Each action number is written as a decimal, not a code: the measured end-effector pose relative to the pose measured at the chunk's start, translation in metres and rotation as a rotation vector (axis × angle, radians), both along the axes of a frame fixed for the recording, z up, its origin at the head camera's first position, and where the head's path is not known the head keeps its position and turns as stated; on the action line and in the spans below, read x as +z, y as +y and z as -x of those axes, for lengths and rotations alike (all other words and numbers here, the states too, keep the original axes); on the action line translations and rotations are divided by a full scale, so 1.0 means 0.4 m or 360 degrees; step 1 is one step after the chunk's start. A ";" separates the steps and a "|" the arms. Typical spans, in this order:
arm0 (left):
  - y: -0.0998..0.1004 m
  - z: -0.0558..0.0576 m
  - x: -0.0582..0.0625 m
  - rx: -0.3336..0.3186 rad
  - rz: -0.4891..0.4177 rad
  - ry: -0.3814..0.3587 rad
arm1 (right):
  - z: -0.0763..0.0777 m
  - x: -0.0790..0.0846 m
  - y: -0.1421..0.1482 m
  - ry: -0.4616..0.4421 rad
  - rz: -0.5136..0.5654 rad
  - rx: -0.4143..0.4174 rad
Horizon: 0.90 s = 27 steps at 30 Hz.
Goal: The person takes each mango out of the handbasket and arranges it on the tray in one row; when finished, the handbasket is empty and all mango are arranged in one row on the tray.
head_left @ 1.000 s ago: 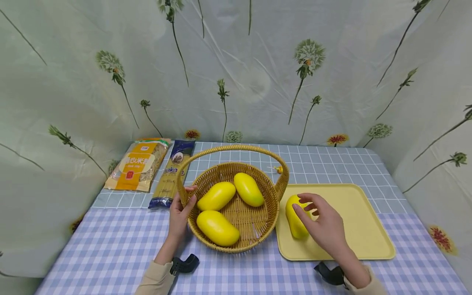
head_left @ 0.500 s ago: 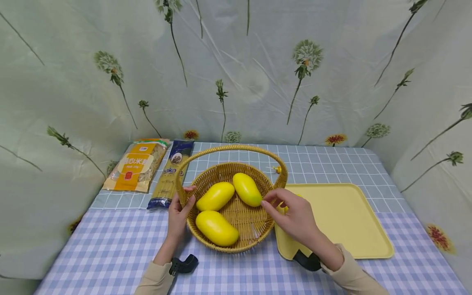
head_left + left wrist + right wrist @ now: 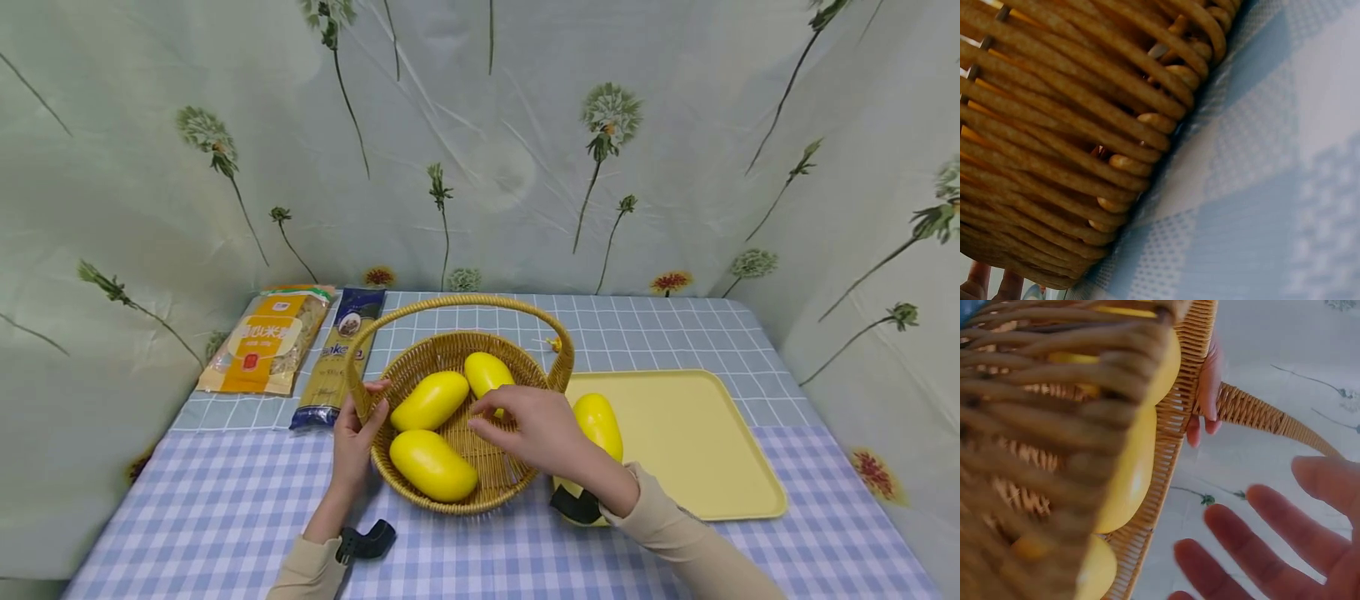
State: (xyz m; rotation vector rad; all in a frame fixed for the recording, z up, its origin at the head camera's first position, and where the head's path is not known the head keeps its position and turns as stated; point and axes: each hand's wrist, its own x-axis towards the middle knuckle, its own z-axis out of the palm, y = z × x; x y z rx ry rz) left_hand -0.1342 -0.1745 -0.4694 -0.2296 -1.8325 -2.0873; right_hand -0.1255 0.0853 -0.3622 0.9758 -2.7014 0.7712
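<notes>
A round wicker basket (image 3: 491, 475) with a tall arched handle stands on the table, with three yellow mangoes inside: one at the left (image 3: 431, 400), one at the front (image 3: 432, 467) and one at the back (image 3: 486, 372). My left hand (image 3: 356, 446) grips the basket's left rim at the foot of the handle. Over the basket's right part hovers my right hand (image 3: 531, 427), fingers apart and bent loosely, nothing in them; it partly covers the back mango. Another mango (image 3: 597, 425) lies on the yellow tray (image 3: 682, 450), partly behind my right wrist.
An orange food bag (image 3: 264, 340) and a blue-and-gold pasta packet (image 3: 339, 358) lie at the back left. A small yellow item (image 3: 553, 343) lies behind the basket. Floral fabric (image 3: 495, 167) hangs behind the checked tablecloth (image 3: 225, 492).
My right hand has moved left from above the tray mango to over the basket, carrying nothing. The left hand stays on the basket rim, and the mangoes have not moved.
</notes>
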 end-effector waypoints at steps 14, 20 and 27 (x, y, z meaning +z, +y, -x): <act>0.002 -0.001 0.000 0.0021 -0.0023 -0.0024 | 0.036 0.017 -0.082 -0.0347 -0.0476 0.0309; 0.001 0.000 -0.001 0.0008 -0.0022 -0.0024 | 0.047 0.008 -0.106 -0.0415 -0.0627 0.0352; -0.003 0.001 0.000 -0.0010 -0.0003 0.0002 | 0.057 0.002 -0.125 -0.0511 -0.0687 0.0341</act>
